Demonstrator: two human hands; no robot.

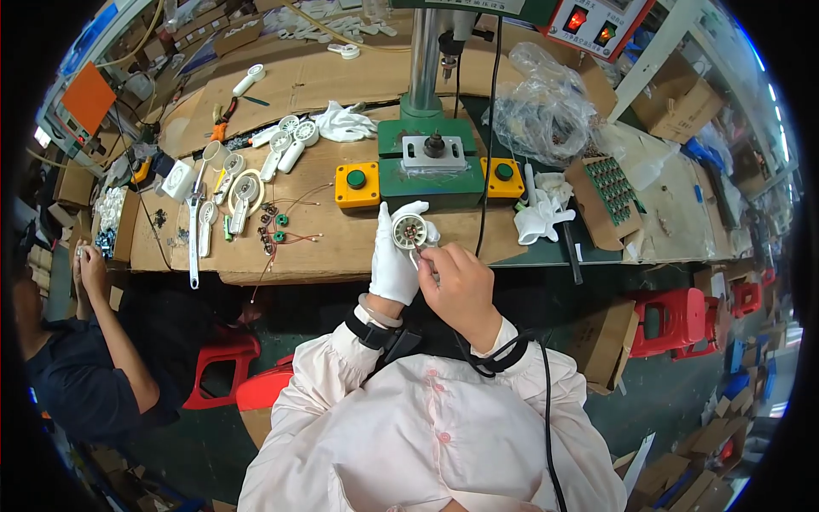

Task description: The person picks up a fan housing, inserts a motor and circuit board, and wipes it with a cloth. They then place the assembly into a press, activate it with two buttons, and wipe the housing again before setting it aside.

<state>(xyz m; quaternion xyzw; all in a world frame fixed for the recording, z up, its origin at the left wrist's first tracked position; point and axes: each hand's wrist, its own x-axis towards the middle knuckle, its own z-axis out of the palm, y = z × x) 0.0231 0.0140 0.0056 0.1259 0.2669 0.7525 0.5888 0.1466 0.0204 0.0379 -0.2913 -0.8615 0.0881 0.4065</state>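
Note:
My left hand, in a white glove, holds a small round white fan housing with a motor showing in its middle. It is held up just in front of the table edge. My bare right hand is closed beside it, its fingertips pinching at the lower right of the housing; what they pinch is too small to tell. Behind both hands stands a green press with a steel column, flanked by two yellow boxes with green buttons.
Several white handheld fan parts and small wired motors lie on the cardboard-covered table. White gloves, a box of green parts and a plastic bag sit right. Another person sits at left; red stools stand below.

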